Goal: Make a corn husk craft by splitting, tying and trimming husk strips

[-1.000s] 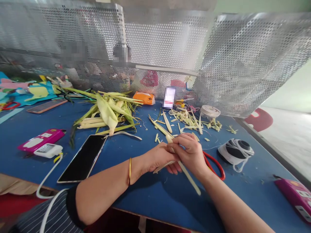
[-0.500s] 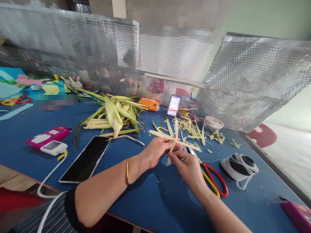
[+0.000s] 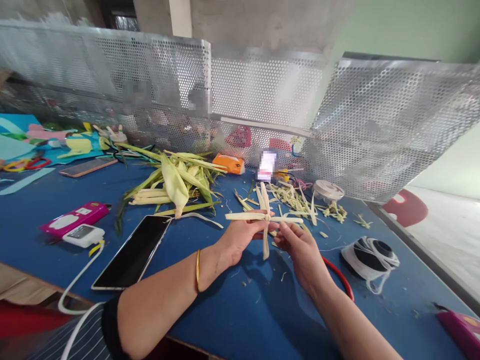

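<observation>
Pale corn husk strips joined in a cross [image 3: 267, 217] are held up over the blue table. My left hand [image 3: 242, 232], with a gold bangle on its wrist, pinches the cross near its tied middle. One strip hangs down below that middle. My right hand [image 3: 300, 245] has its thumb and fingers closed at the underside of the right-hand strip; the exact contact is partly hidden. Scissors with a red handle [image 3: 343, 277] lie mostly covered beneath my right hand. A thin white thread runs from a black-and-white ball of thread [image 3: 369, 257] towards my right hand.
Green and pale corn husks [image 3: 174, 182] are heaped at the back middle. Husk scraps [image 3: 296, 197] and a roll of tape [image 3: 328, 189] lie back right. A dark-screened tablet [image 3: 133, 252] and a magenta device [image 3: 75, 220] are on the left. Perforated metal panels [image 3: 266, 90] border the table's back.
My right hand has moved from the lower strip up and right to the right-hand strip. The cross has turned slightly, its side strips now nearly level. A phone shows at the far left.
</observation>
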`<state>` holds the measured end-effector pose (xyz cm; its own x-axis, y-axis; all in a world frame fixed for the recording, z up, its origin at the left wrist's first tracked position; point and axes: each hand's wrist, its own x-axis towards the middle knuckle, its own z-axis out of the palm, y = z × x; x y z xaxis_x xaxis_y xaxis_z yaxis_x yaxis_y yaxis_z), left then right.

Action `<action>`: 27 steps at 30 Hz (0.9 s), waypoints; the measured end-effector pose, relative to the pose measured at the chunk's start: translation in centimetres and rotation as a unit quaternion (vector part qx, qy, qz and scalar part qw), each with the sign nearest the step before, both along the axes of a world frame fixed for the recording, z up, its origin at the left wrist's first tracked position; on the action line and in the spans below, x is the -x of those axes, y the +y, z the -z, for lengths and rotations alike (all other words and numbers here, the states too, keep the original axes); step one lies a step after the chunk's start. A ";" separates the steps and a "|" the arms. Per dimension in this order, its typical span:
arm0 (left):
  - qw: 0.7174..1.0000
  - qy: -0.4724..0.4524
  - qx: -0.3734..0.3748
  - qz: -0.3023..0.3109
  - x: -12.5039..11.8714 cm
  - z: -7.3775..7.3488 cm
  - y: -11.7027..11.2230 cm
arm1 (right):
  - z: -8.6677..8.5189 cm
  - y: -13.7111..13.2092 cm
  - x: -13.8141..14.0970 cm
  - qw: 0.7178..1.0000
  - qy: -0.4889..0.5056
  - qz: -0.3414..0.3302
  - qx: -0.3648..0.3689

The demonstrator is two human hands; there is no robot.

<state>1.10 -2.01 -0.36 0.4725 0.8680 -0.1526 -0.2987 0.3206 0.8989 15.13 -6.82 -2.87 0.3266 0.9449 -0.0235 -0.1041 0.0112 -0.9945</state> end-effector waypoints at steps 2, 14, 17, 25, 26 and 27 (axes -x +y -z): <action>1.000 0.006 -0.001 0.018 -0.1 0.1 -0.2 | 0.0 0.1 -0.1 0.995 0.101 0.010 -0.020; 0.999 0.018 0.034 0.033 0.0 0.2 -0.2 | -0.2 0.0 0.4 0.987 0.153 0.017 -0.052; 0.998 0.016 0.056 -0.004 -0.5 0.5 -0.1 | 0.0 0.1 0.5 0.989 0.129 0.039 -0.053; 0.998 0.021 0.053 0.025 -0.2 0.6 0.4 | -0.5 0.0 -0.5 0.995 0.051 0.056 -0.063; 0.998 0.025 0.047 0.029 -0.1 0.5 0.6 | -0.8 -0.2 -0.8 0.996 0.026 0.053 -0.071; 0.998 0.033 0.039 0.034 0.1 0.5 0.7 | -1.1 -0.4 -1.2 0.995 -0.003 0.059 -0.083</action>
